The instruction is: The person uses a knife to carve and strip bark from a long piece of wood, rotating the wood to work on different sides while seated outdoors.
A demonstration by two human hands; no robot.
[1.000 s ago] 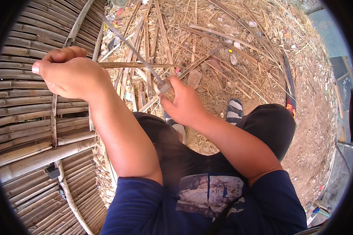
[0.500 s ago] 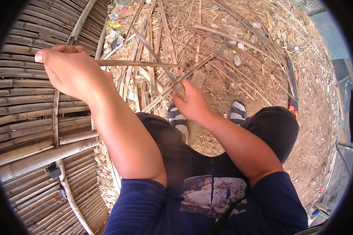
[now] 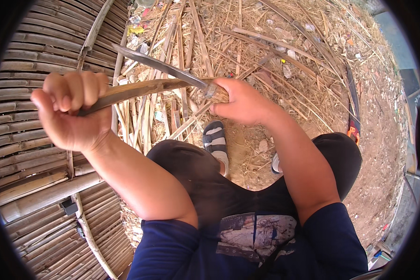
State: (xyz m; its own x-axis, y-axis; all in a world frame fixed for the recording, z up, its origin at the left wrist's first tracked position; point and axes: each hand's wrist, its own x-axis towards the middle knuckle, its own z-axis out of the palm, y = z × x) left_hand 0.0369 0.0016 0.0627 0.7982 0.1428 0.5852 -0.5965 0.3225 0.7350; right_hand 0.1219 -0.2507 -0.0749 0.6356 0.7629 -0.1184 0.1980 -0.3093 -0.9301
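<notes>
My left hand (image 3: pixel 72 107), raised at the left, is closed around one end of a long brown wooden strip (image 3: pixel 140 87), perhaps bamboo. The strip runs rightward toward my other hand, where its far end passes behind the knife. My right hand (image 3: pixel 245 100) grips the wooden handle of a large knife (image 3: pixel 165 66). Its long metal blade points up and left, lying across the strip near the handle. Whether the edge touches the strip I cannot tell.
A bamboo slat wall (image 3: pixel 28 130) rises on the left. Split bamboo strips (image 3: pixel 200 37) and straw litter the ground ahead. A saw with an orange-red handle (image 3: pixel 353 128) lies beyond my right knee. My sandalled foot (image 3: pixel 214 140) stands below the knife.
The strip's broad side now faces up, and my left hand has turned and lowered a little. The knife has swung its tip leftward and down, and my right hand has moved slightly up.
</notes>
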